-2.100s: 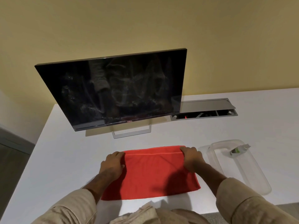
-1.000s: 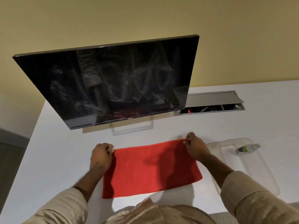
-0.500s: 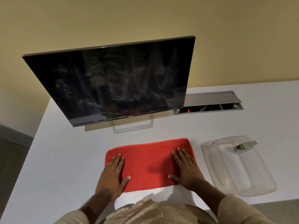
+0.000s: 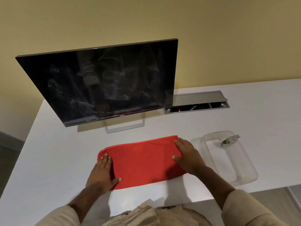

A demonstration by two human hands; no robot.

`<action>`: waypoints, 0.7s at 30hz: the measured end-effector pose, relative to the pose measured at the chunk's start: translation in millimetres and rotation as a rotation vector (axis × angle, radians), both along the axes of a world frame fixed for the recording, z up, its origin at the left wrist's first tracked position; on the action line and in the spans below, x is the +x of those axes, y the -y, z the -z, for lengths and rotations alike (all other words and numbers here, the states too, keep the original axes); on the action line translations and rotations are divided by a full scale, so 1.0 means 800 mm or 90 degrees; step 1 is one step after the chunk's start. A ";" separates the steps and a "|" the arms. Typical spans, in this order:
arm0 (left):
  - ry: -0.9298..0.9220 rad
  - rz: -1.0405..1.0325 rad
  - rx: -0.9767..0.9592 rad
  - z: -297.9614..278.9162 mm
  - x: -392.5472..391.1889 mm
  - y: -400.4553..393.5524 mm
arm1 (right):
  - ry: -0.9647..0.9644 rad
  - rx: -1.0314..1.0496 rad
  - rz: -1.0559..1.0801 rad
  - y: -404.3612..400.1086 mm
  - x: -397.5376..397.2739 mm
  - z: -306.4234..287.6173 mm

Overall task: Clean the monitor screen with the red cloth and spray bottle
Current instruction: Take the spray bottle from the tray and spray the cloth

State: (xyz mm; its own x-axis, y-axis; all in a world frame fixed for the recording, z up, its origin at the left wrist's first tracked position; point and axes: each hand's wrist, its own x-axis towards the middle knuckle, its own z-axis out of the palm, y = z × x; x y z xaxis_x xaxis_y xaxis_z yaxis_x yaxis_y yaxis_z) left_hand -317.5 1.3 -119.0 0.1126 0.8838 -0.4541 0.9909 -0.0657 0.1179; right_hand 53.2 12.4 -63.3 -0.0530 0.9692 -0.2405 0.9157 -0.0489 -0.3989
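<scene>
A folded red cloth [image 4: 143, 160] lies flat on the white desk [image 4: 65, 152] in front of me. My left hand [image 4: 103, 173] presses on its left end with straight fingers. My right hand [image 4: 187, 155] rests flat on its right end. The black monitor [image 4: 104, 84] stands behind the cloth, tilted back, with smears and speckles on its screen. A small spray bottle [image 4: 229, 140] with a green label lies on its side in a clear plastic tray [image 4: 241, 173] to the right of the cloth.
A metal cable box [image 4: 197, 101] with a raised lid is set into the desk behind the tray. The monitor's silver stand [image 4: 125, 127] sits just beyond the cloth. A yellow wall rises behind the desk. The desk's front edge is close to my body.
My hands let go of the cloth's far corners after folding it, laid flat on it, and have now slid apart to its left and right ends.
</scene>
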 end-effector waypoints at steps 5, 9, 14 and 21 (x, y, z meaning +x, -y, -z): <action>0.051 -0.032 0.054 -0.005 0.011 0.013 | -0.017 0.274 0.161 0.005 0.048 -0.044; 0.084 -0.080 0.053 -0.007 0.024 0.029 | 0.005 0.297 0.358 0.011 0.107 -0.063; 0.133 -0.189 0.057 -0.012 0.043 0.042 | 0.033 0.185 0.498 0.017 0.162 -0.068; 0.155 -0.185 0.050 -0.021 0.055 0.045 | 0.076 0.099 0.437 0.010 0.189 -0.060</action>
State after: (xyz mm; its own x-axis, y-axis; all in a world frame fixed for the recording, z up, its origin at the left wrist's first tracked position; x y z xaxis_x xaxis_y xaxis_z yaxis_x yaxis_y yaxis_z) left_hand -273.8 -34.9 -102.0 -0.0510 0.9256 -0.3751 0.9134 0.1951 0.3574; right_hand 204.6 4.6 -15.3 0.5996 0.7979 -0.0621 0.7365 -0.5805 -0.3473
